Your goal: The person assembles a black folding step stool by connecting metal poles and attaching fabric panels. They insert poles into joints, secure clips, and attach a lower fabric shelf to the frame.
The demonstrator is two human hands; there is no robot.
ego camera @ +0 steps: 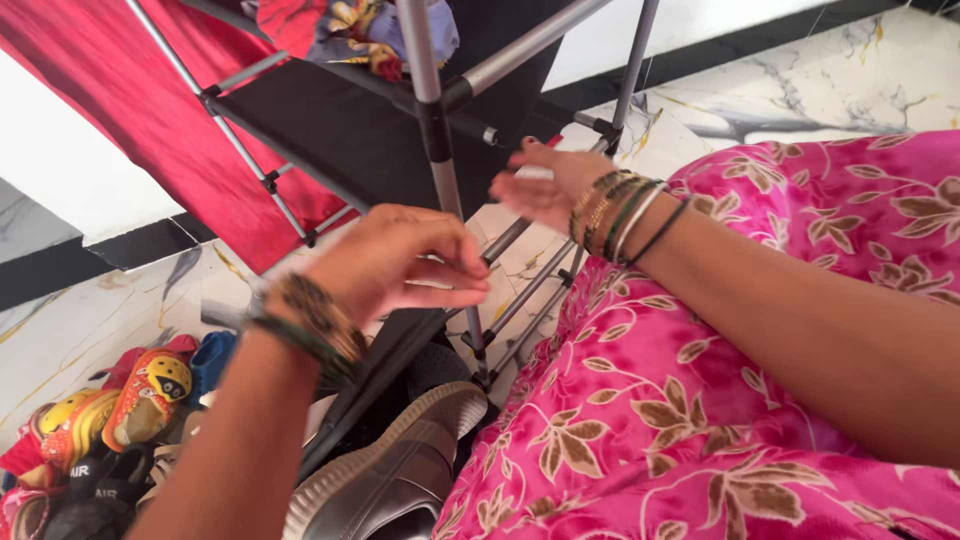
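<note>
Rack (430, 110) is standing: grey poles with black joints, black fabric shelf fitted up top with folded clothes (350, 30) on it. Lower level looks unfinished, judging from the bare rails (530, 290) running down-left with no shelf on them.

Left hand (395, 262) sits in front of the centre pole, just above the lower joint. Fingers curled, thumb pinched to fingertips; grip nearly closed, but can't tell whether it has anything in it.

Right hand (545, 185) is just right of the pole near the rail ends. Palm open, fingers spread, holding nothing visible.

Shoes on the floor by the rack foot: grey shoe (390, 470) touching the base, orange shoes (140, 395) further left. Pink floral fabric (720, 400) covers the lap.
</note>
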